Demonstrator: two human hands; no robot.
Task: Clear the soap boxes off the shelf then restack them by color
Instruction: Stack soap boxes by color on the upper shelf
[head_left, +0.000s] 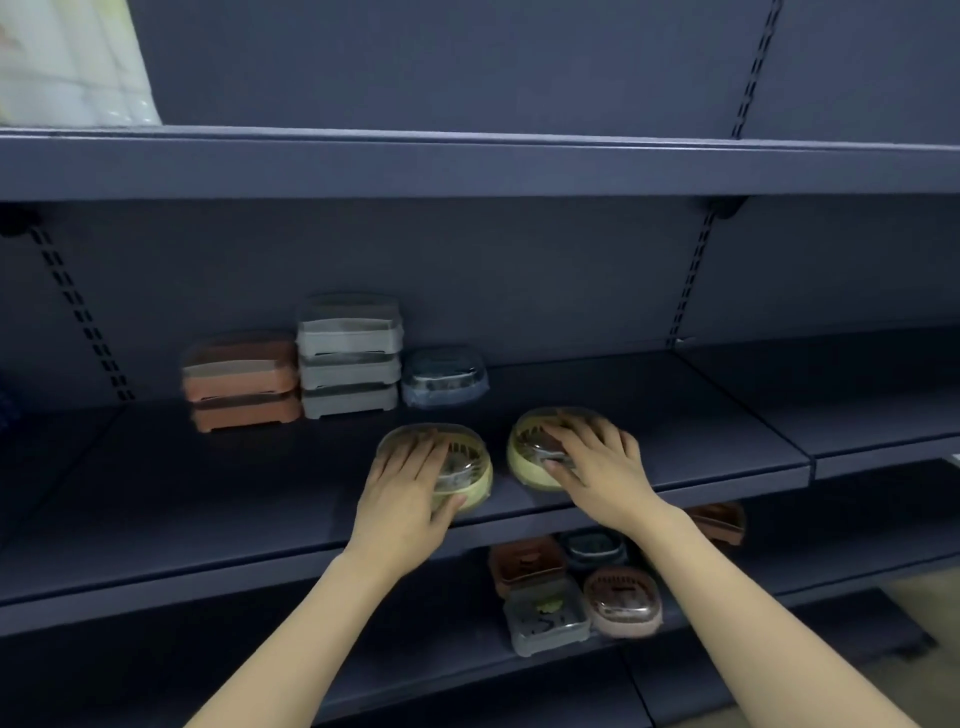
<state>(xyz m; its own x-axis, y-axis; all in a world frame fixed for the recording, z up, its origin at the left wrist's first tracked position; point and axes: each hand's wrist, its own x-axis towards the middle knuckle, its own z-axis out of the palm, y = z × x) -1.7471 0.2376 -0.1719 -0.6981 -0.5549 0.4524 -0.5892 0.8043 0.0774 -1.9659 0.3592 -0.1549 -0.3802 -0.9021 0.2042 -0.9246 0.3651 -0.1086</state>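
Two oval yellow soap boxes sit near the front edge of the dark blue middle shelf (208, 499). My left hand (410, 488) grips the left yellow box (467, 467) from above. My right hand (597, 462) covers the right yellow box (524, 452), fingers wrapped over its clear lid. Against the back of the same shelf stand two stacked orange boxes (241, 384), three stacked grey boxes (350, 358) and a single blue oval box (444, 376).
On the lower shelf (363, 670), below my hands, lie several loose soap boxes: orange (524, 566), grey (545, 613), pink oval (623, 600), blue (595, 548) and another orange (719, 519). A pale wrapped package (72, 62) stands on the upper shelf at the left.
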